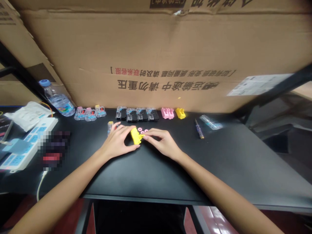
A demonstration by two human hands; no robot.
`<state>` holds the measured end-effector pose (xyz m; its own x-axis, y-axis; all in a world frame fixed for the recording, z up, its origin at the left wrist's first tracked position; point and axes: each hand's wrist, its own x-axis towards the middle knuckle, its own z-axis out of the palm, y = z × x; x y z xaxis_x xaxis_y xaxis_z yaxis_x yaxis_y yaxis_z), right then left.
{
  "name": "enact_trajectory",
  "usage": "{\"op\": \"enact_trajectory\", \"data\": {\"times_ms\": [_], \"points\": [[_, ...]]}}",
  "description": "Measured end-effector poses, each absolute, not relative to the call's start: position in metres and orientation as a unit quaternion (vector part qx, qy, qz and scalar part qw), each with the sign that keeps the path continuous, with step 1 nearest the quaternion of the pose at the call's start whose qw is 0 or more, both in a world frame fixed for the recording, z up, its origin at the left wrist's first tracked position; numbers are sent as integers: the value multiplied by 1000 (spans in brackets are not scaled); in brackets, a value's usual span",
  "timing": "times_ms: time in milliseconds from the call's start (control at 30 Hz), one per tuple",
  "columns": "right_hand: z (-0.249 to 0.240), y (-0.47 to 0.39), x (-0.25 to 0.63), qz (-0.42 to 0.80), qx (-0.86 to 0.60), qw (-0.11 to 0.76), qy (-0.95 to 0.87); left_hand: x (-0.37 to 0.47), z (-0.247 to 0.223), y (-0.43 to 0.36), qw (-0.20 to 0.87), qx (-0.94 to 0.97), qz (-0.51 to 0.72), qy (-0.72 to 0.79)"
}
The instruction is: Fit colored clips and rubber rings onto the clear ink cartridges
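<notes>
A bright yellow plastic piece (135, 137) stands on the black table, gripped between the thumb and fingers of my left hand (116, 141). At its right side my right hand (163, 143) pinches a small yellow part (141, 136), which touches the larger piece; whether the two are joined I cannot tell. Just behind the fingertips lie several small pink rings (139, 129), partly covered by my right hand. A clear plastic piece with a yellow top (110, 124) shows behind my left hand, which hides much of it.
Along the back sit clear assemblies (90, 115), clear-and-black ones (142, 114), a pink part (167, 113) and another yellow part (180, 113). To the right lie a screwdriver (199, 129) and a clear packet (211, 122). A water bottle (58, 99) and power strip (30, 144) are left; cardboard (156, 45) walls the back.
</notes>
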<state>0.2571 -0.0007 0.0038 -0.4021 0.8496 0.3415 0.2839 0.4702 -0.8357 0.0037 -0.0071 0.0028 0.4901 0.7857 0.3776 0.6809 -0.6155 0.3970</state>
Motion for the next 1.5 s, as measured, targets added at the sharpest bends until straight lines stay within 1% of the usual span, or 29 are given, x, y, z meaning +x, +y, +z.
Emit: {"op": "enact_trajectory", "data": {"times_ms": [167, 400, 700, 933, 1100, 1500], "points": [[-1, -2, 255, 399, -384, 395, -733, 4, 2, -8, 99, 858, 266, 429], [-1, -4, 253, 403, -374, 390, -739, 5, 4, -9, 97, 862, 276, 414], [-5, -8, 247, 511, -378, 390, -666, 7, 3, -10, 89, 873, 275, 392], [-4, -7, 244, 526, -383, 391, -651, 6, 2, -10, 89, 876, 276, 386], [-6, -7, 243, 558, -379, 385, -630, 6, 3, -10, 90, 877, 276, 384], [-4, -7, 243, 591, -373, 392, -599, 9, 5, -12, 113, 877, 260, 387]]}}
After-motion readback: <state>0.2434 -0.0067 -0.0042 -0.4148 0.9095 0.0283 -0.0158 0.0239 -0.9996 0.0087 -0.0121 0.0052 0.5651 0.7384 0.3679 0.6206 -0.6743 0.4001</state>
